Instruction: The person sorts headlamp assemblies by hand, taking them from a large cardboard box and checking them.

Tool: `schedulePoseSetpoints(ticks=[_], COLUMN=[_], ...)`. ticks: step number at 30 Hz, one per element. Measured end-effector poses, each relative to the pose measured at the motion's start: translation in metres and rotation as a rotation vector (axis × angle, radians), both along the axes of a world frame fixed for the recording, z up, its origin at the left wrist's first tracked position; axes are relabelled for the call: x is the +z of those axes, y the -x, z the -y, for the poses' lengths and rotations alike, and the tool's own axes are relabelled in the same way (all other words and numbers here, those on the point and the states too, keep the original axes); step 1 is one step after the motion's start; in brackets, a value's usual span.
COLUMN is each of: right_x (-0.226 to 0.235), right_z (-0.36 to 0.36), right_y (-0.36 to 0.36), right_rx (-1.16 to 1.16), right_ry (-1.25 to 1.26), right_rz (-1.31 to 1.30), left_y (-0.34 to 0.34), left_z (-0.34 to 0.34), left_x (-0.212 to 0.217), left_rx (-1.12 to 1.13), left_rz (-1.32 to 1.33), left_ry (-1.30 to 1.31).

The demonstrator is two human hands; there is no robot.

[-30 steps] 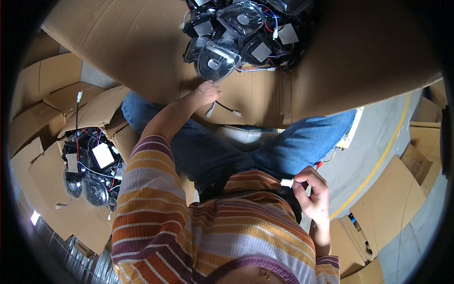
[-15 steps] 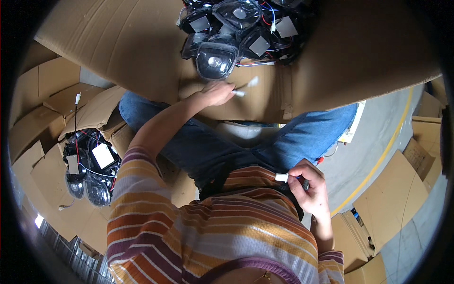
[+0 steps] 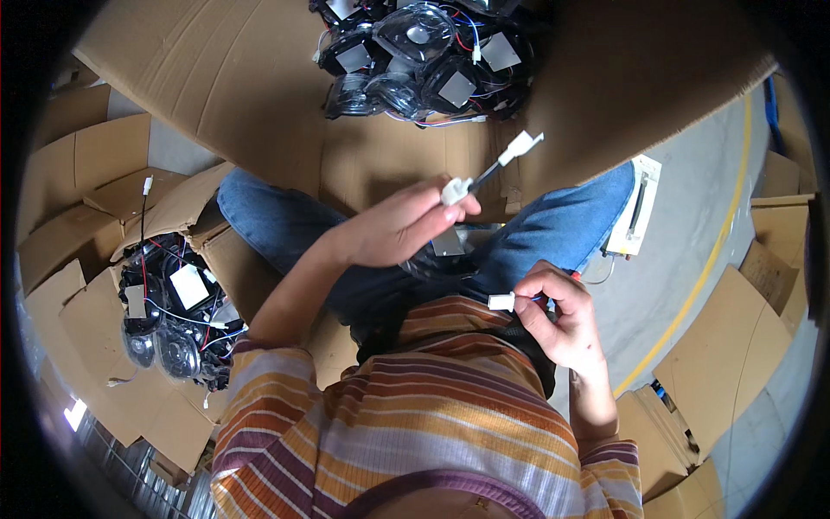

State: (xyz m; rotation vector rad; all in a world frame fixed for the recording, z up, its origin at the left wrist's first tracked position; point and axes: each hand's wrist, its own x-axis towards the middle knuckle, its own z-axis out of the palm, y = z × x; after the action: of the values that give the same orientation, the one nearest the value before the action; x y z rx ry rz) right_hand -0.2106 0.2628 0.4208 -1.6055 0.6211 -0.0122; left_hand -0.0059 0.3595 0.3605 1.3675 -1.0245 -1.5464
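My left hand (image 3: 402, 227) is closed above my lap around a lamp (image 3: 450, 242) with a clear lens and a silvery label. The hand covers much of that lamp. A white plug connector (image 3: 456, 190) lies by its fingertips, and another white connector (image 3: 520, 148) sticks out beyond on a short wire. At the right of my lap, my right hand (image 3: 562, 316) pinches a white plug connector (image 3: 501, 302) between thumb and fingers, its wire mostly hidden by them.
Stacked clear-lensed lamps (image 3: 417, 35) with wires lie in a large open carton (image 3: 251, 78) ahead. At my left, a smaller carton (image 3: 226, 264) holds more lamps (image 3: 179, 350). A white device with a black handle (image 3: 637, 208) stands on the floor beyond my right knee.
My left hand has drawn back from the large carton toward my lap, bringing the nearest lamp out of the stack. My right hand, still pinching its connector, has moved slightly forward.
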Motion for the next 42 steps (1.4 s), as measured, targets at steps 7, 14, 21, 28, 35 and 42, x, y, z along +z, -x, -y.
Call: schedulePoseSetpoints(ticks=[7,14,21,28,35,42], right_x=[0.011,0.009,0.013,0.017,0.016,0.02], right_z=[-0.001,-0.009,-0.006,-0.006,0.0,0.015], right_y=[0.009,0.008,0.012,0.01,0.003,0.027], right_rx=[-0.06,-0.24,-0.276,-0.221,-0.219,-0.285], right_ry=[-0.053,-0.112,0.048,0.336,0.284,0.024], right_rz=[0.052,0.054,0.051,-0.056,-0.035,0.027], left_y=[0.04,0.049,0.055,0.059,0.053,0.04], left_z=[-0.015,-0.011,-0.008,-0.01,-0.005,-0.022], left_x=[0.021,0.028,0.024,0.028,0.023,0.02], left_rx=[0.064,0.089,0.074,0.046,0.119,0.328], left_rz=[0.367,0.751,0.808,0.769,0.667,0.027], left_ry=[0.326,0.35,0.417,0.373,0.439,0.148])
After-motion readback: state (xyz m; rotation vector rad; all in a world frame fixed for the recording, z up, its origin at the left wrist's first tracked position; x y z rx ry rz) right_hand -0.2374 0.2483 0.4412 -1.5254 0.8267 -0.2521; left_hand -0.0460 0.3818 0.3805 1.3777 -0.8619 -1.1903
